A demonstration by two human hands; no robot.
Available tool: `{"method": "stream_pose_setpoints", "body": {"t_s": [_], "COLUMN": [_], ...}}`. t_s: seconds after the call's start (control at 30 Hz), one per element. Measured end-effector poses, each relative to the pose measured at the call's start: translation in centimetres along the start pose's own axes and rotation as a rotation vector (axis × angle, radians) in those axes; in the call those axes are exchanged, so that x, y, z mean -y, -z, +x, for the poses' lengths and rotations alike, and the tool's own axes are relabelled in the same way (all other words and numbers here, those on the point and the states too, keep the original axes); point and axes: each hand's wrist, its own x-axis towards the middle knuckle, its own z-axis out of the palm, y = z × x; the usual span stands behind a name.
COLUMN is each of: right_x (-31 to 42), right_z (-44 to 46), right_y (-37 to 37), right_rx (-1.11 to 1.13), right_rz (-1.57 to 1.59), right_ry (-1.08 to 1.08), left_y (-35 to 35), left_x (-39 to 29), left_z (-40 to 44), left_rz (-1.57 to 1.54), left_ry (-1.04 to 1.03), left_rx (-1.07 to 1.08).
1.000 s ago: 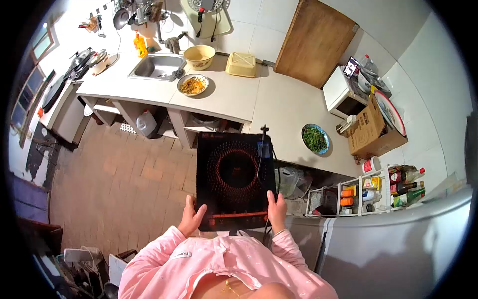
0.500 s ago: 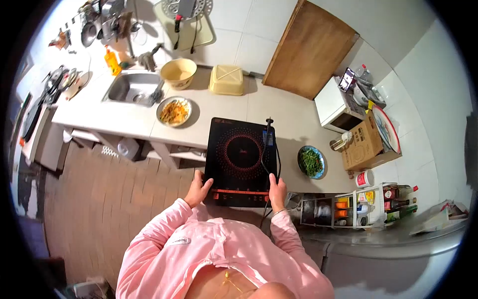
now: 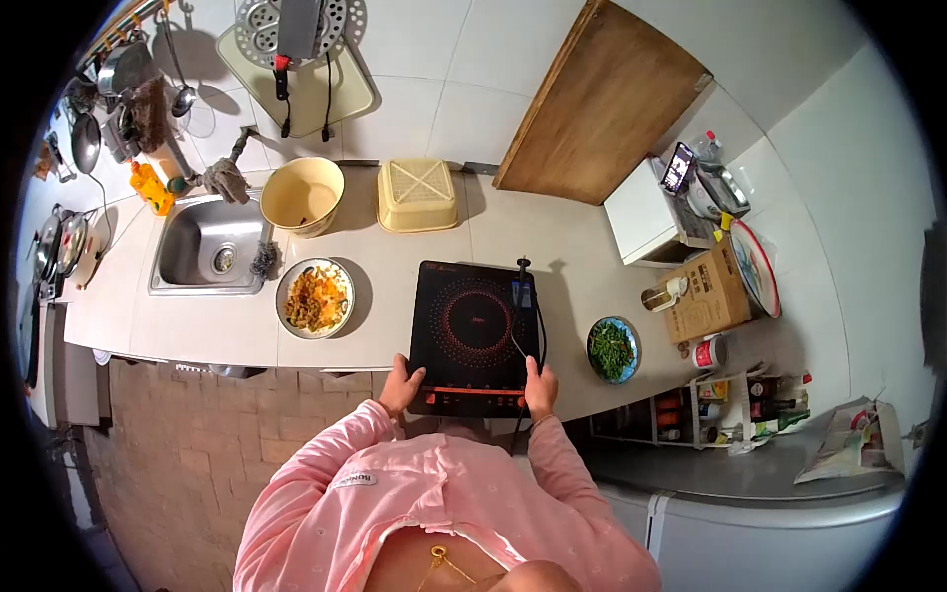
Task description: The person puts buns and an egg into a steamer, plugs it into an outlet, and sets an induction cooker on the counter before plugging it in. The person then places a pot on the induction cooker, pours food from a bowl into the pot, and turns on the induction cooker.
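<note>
A black induction cooktop (image 3: 474,340) is over the front part of the counter, its red-marked panel toward me. My left hand (image 3: 400,386) grips its near left corner, and my right hand (image 3: 540,388) grips the near right corner. The cord and plug (image 3: 524,266) lie on the cooktop's right side. To the left is a bowl of orange and brown food (image 3: 316,299); to the right, a blue-rimmed plate of chopped greens (image 3: 613,350). Whether the cooktop's underside touches the counter cannot be made out.
Along the back are a sink (image 3: 210,247), a yellow basin (image 3: 303,196), an upturned yellow basket (image 3: 417,195) and a leaning wooden board (image 3: 604,99). At right stand a white microwave (image 3: 641,212), a cardboard box (image 3: 707,295) and a bottle rack (image 3: 725,409).
The cooktop, held by both hands, has moved forward from in front of the counter to over it. My view has come closer to the counter.
</note>
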Motion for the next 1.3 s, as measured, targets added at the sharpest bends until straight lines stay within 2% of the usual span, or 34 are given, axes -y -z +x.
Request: {"method": "stream_pose_setpoints", "body": {"t_s": [0.1,0.33,0.43,0.57,0.63,0.67,0.77,0.8,0.9,1.03,1.07,1.17,1.2,1.23,1.3], "right_x": [-0.2,0.2,0.8,0.9,0.5,-1.2,-2.4,-1.9,-1.0,-1.1,-1.0,-0.4,0.5,1.9,3.1], "right_z": [2.7,9.1,11.2,14.9,16.1,17.0,18.3,18.3,18.9,19.5,19.5,21.1,21.7,22.2,23.6], "right_y": [-1.4,-1.5,-1.6,-1.6,-1.8,-3.3,-4.4,-4.3,-3.7,-4.7,-4.8,-4.1,-3.5,-2.5,-1.8], "right_rx": [-0.037,0.168,0.065,0.161,0.189,0.11,0.14,0.125,0.331,0.315,0.299,0.395,0.446,0.473,0.336], "right_rz": [0.029,0.012,0.003,-0.013,-0.019,-0.014,0.015,0.0,-0.068,-0.029,-0.005,-0.197,-0.314,-0.403,-0.501], "right_ry": [0.039,0.003,0.06,0.051,0.06,0.123,0.164,0.197,0.165,0.194,0.189,0.264,0.245,0.235,0.363], "left_y": [-1.3,-4.1,-5.8,-7.1,-8.1,-8.5,-9.3,-9.0,-8.5,-8.3,-8.6,-8.7,-8.4,-8.6,-7.9], "left_x": [0.9,0.5,0.3,-2.1,-1.7,-1.2,0.6,0.4,0.4,0.1,2.4,1.2,0.2,1.4,1.5], "left_z": [2.5,6.9,9.0,10.7,11.5,11.9,13.3,13.3,13.4,13.2,13.7,13.3,13.0,13.3,13.2], "left_rz": [-0.012,0.019,-0.01,-0.007,0.015,0.029,-0.166,-0.134,-0.141,0.072,0.065,-0.118,-0.087,-0.083,-0.188], "left_ry": [0.012,0.041,0.002,0.089,0.07,0.06,0.093,0.101,0.137,0.158,0.154,0.216,0.27,0.21,0.243], "left_rx": [-0.02,-0.058,-0.105,-0.079,-0.136,-0.161,-0.21,-0.232,-0.281,-0.322,-0.325,-0.327,-0.329,-0.357,-0.382]}}
